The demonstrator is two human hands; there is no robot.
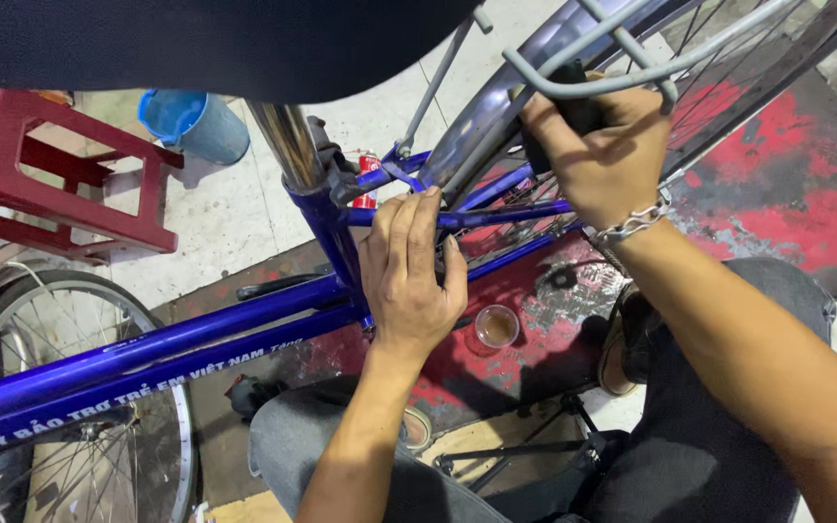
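A blue bicycle frame (157,353) runs across the view, its black saddle (215,39) at the top edge and a chrome seat post (288,145) below it. My left hand (409,276) rests on the blue rear stay (496,218), fingers laid over the tube toward the seat clamp. My right hand (598,145), with a chain bracelet on the wrist, is closed around a black tool handle (573,116) beside the rear wheel's grey mudguard (506,107), under the grey wire rear rack (612,73).
A red plastic stool (41,184) and a blue cup (196,121) stand at the left. Another bicycle wheel (79,387) lies at lower left. A small cup of brown liquid (497,326) sits on the red-painted floor. My knees are below.
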